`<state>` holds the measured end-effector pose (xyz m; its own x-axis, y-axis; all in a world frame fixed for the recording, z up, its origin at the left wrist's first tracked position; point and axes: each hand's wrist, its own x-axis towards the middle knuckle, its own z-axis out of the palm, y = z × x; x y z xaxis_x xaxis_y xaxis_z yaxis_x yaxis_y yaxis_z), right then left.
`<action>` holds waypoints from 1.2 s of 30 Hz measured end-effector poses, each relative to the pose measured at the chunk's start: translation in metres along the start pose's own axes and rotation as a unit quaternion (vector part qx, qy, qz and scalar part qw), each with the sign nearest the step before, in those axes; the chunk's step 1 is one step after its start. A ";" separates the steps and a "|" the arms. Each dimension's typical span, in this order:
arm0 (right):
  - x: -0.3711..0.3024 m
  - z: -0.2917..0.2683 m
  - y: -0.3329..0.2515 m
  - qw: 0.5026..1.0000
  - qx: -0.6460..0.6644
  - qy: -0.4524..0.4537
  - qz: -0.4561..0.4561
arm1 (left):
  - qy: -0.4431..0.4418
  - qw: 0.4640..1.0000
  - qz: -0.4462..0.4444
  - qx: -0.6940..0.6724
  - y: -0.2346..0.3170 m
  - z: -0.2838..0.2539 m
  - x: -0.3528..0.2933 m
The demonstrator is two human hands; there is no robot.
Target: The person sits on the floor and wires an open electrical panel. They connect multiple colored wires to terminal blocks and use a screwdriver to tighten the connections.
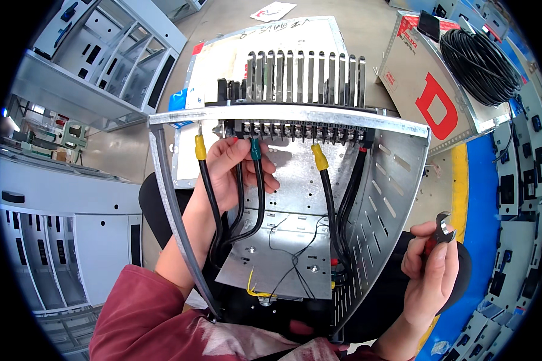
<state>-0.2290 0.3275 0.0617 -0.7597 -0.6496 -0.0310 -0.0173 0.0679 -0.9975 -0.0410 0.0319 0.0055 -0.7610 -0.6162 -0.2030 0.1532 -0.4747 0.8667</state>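
Note:
A metal frame (295, 112) stands before me, with a dark terminal block (301, 129) along its upper bar. At the block's left end, the fingers of my left hand (226, 171) curl behind a black cable with a green sleeve (256, 148). My thumb presses beside that sleeve, partly over another black cable (239, 186) whose end it hides. Out to the right, past the frame's slotted side, my right hand (430, 271) grips an open-end wrench (444, 228), jaw upward. Cables with yellow sleeves hang at the left (200, 147) and centre right (319, 157).
Thin black wires (295, 259) and a yellow wire (256, 293) lie low in the frame. A coil of black cable (479, 66) and a phone (428, 25) sit on a box (415, 90) at the far right. Grey cabinets (96, 60) line the left.

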 end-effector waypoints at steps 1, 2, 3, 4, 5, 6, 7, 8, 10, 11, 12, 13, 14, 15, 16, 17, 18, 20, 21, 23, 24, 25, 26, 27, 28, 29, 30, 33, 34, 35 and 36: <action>0.000 0.001 0.000 1.000 -0.002 -0.002 0.003 | 0.003 1.000 -0.001 -0.004 -0.001 -0.001 0.000; 0.000 0.002 0.000 1.000 -0.003 -0.004 0.006 | 0.006 1.000 -0.003 -0.009 -0.001 -0.001 -0.001; 0.000 0.003 0.001 1.000 -0.004 -0.006 0.008 | 0.016 1.000 -0.005 0.015 0.000 0.001 -0.001; -0.001 0.004 0.002 1.000 -0.004 -0.009 0.010 | 0.016 1.000 0.002 0.008 0.000 0.002 -0.002; -0.001 0.005 0.002 1.000 -0.005 -0.011 0.012 | 0.016 1.000 0.010 0.001 -0.001 0.004 -0.003; 0.000 0.005 0.002 1.000 -0.006 -0.015 0.015 | 0.015 1.000 0.017 -0.006 -0.001 0.005 -0.004; -0.001 0.006 0.003 1.000 -0.008 -0.018 0.018 | 0.044 0.999 -0.002 0.002 0.001 0.009 -0.005; -0.001 0.007 0.003 1.000 -0.010 -0.020 0.020 | 0.058 0.998 -0.010 0.018 0.002 0.010 -0.004; -0.001 0.008 0.004 1.000 -0.013 -0.021 0.018 | 0.087 0.995 -0.026 0.050 0.003 0.012 -0.003; -0.001 0.008 0.005 1.000 -0.014 -0.021 0.018 | 0.093 0.994 -0.028 0.046 0.004 0.014 -0.003; -0.001 0.008 0.005 0.999 -0.015 -0.023 0.017 | 0.098 0.994 -0.031 0.042 0.004 0.016 -0.003; -0.001 0.008 0.006 0.999 -0.015 -0.025 0.016 | 0.103 0.993 -0.035 0.041 0.005 0.017 -0.003; -0.001 0.007 0.006 0.999 -0.014 -0.026 0.015 | 0.106 0.993 -0.035 0.042 0.005 0.017 -0.004; -0.001 0.007 0.005 0.999 -0.015 -0.028 0.018 | 0.110 0.992 -0.035 0.043 0.006 0.017 -0.004; -0.001 0.007 0.004 0.999 -0.015 -0.028 0.020 | 0.111 0.992 -0.036 0.044 0.005 0.016 -0.004; -0.001 0.007 0.004 0.999 -0.016 -0.028 0.022 | 0.111 0.992 -0.040 0.034 0.004 0.015 -0.004; -0.001 0.007 0.005 0.999 -0.015 -0.028 0.025 | 0.108 0.993 -0.046 0.022 0.004 0.014 -0.004; -0.001 0.005 0.006 0.999 -0.011 -0.027 0.030 | 0.103 0.993 -0.058 -0.001 0.005 0.012 -0.004; -0.001 0.005 0.005 0.999 -0.011 -0.026 0.039 | 0.103 0.993 -0.056 0.008 0.004 0.011 -0.004; -0.001 0.008 0.001 0.998 -0.005 -0.022 0.057 | 0.090 0.995 -0.042 0.006 0.003 0.008 -0.004; 0.000 0.008 0.001 0.999 -0.011 -0.023 0.044 | 0.084 0.996 -0.035 0.005 0.002 0.007 -0.004; 0.001 0.010 0.003 0.999 -0.015 -0.026 0.032 | 0.048 0.998 -0.023 -0.030 0.002 0.003 -0.005; 0.001 0.012 0.002 0.999 -0.029 -0.022 0.024 | 0.028 0.999 -0.006 -0.044 -0.002 0.000 -0.003; 0.000 0.014 0.001 0.999 -0.042 -0.015 0.016 | 0.007 0.998 0.011 -0.059 -0.006 -0.002 -0.001; -0.001 0.015 0.000 0.999 -0.046 -0.009 0.019 | -0.014 0.996 0.030 -0.077 -0.010 -0.003 0.001; -0.002 0.015 -0.001 0.998 -0.051 -0.003 0.021 | -0.035 0.996 0.026 -0.084 -0.008 -0.006 0.002; -0.004 0.015 0.000 0.998 -0.056 0.002 0.023 | -0.022 0.995 0.030 -0.095 -0.009 -0.004 0.003; -0.007 0.013 0.005 0.998 -0.049 -0.011 0.031 | -0.014 0.990 0.035 -0.137 -0.014 -0.001 0.004; -0.007 0.013 0.003 0.998 -0.048 -0.011 0.034 | -0.038 0.991 0.039 -0.123 -0.015 -0.007 0.004; -0.008 0.013 -0.001 0.997 -0.059 -0.012 0.048 | -0.062 0.991 0.042 -0.108 -0.016 -0.015 0.005; -0.007 0.013 -0.001 0.997 -0.060 -0.013 0.044 | -0.086 0.991 0.046 -0.094 -0.017 -0.020 0.004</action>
<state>-0.2150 0.3223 0.0623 -0.7449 -0.6560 -0.1217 -0.0299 0.2150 -0.9762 -0.0345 0.0246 -0.0188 -0.8324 -0.5532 -0.0325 0.3292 -0.5407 0.7741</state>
